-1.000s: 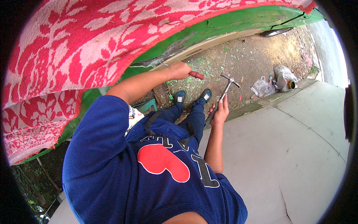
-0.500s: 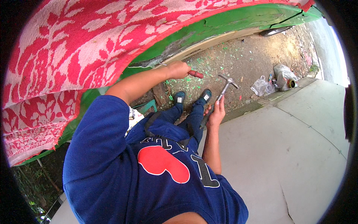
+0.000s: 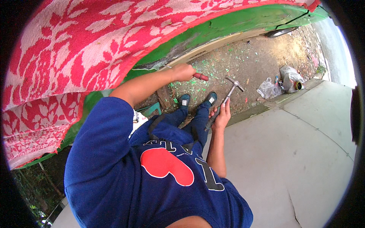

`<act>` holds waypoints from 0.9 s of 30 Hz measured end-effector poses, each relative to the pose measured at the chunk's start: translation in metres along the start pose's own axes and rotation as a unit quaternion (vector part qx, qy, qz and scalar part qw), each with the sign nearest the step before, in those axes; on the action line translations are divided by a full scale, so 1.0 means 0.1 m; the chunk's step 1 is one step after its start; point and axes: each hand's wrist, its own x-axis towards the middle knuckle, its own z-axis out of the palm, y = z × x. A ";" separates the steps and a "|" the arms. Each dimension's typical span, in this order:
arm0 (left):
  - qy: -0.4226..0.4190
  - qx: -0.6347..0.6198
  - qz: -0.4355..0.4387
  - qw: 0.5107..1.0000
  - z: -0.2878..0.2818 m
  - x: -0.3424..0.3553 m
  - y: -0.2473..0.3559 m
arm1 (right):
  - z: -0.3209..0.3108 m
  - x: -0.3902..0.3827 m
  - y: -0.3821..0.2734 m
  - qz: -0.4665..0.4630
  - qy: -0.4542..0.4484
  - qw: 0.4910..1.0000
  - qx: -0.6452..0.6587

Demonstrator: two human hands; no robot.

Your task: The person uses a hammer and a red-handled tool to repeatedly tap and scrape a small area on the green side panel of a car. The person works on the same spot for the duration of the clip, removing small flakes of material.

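My left hand point(image 3: 182, 72) grips a tool with a red handle point(image 3: 200, 76); its thin metal shaft reaches toward the lower edge of a green vehicle panel point(image 3: 239, 21), where paint is cracked and peeling above a cream strip point(image 3: 205, 50). Whether the tip touches it I cannot tell. My right hand point(image 3: 220, 116) is wrapped round the lower handle of a hammer point(image 3: 230, 91), its metal head raised a short way to the right of the red handle, apart from it.
A red and pink patterned cloth point(image 3: 83, 34) drapes over the vehicle. Green flakes dot the dirt ground point(image 3: 243, 64) around my feet. Crumpled plastic bags point(image 3: 268, 88) and a can point(image 3: 297, 85) lie beside the pale paving point(image 3: 289, 159) at right. A wheel point(image 3: 281, 32) shows farther along the vehicle.
My right hand and the hammer have shifted a little left and downward since a second ago. My left hand and the red-handled tool have barely moved.
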 end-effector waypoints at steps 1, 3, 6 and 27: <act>0.003 -0.001 -0.004 1.000 0.01 0.04 -0.03 | 0.01 -0.01 0.04 0.014 -0.021 0.999 -0.046; 0.006 -0.003 -0.010 1.000 0.01 0.08 -0.05 | 0.05 -0.04 0.12 0.040 -0.062 0.987 -0.139; 0.005 -0.009 -0.014 1.000 -0.03 0.06 -0.02 | 0.00 0.02 -0.02 0.019 -0.003 0.998 -0.057; 0.048 -0.043 -0.042 0.997 -0.12 -0.02 0.06 | 0.01 0.15 -0.27 0.011 -0.020 0.999 -0.040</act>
